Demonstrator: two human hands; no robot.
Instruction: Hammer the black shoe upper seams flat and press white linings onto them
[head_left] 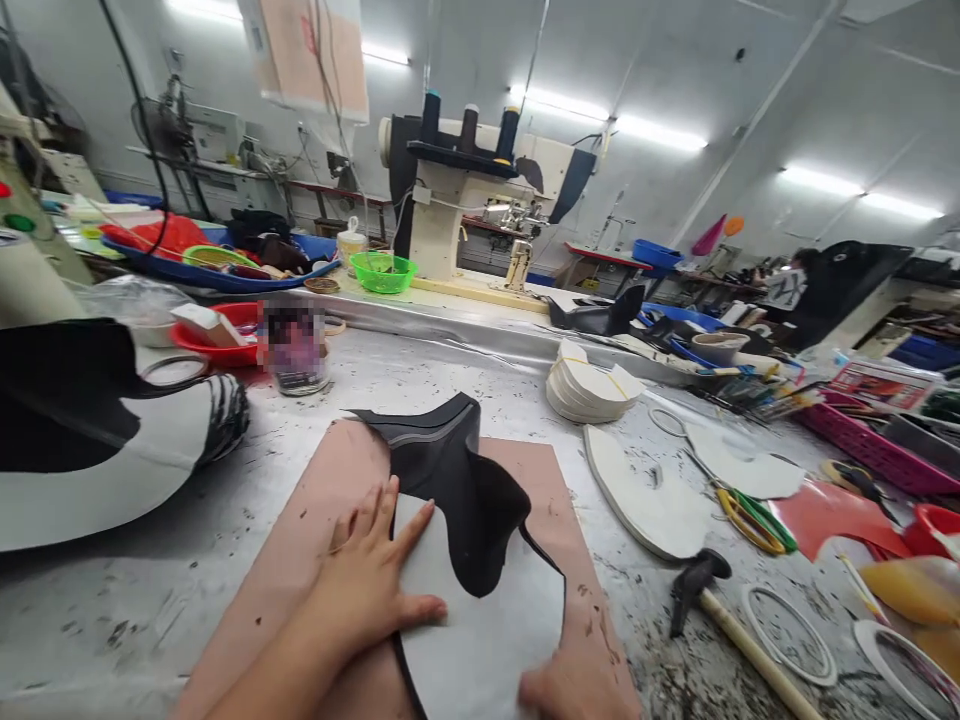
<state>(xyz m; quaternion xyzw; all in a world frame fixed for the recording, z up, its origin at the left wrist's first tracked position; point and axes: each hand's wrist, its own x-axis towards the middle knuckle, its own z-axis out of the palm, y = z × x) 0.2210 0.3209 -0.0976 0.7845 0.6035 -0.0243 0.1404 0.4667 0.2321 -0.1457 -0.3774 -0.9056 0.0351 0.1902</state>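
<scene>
A shoe upper [487,640], black at the top and white over the lower part, lies on a pinkish-brown board [300,560]. My left hand [375,565] presses flat on its left side with the fingers spread. The black part folds and stands up in waves at the far end. At the bottom edge of the view, my right hand [577,685] touches the lower right of the white part. It is cut off and blurred, so its fingers are hard to make out.
A stack of similar uppers [97,440] sits at left. On the right lie a hammer [701,590], scissors [750,520], white cut pieces [649,500] and tape rings [789,632]. Behind stand a sewing machine [442,220], a jar [300,375] and a green basket [382,272].
</scene>
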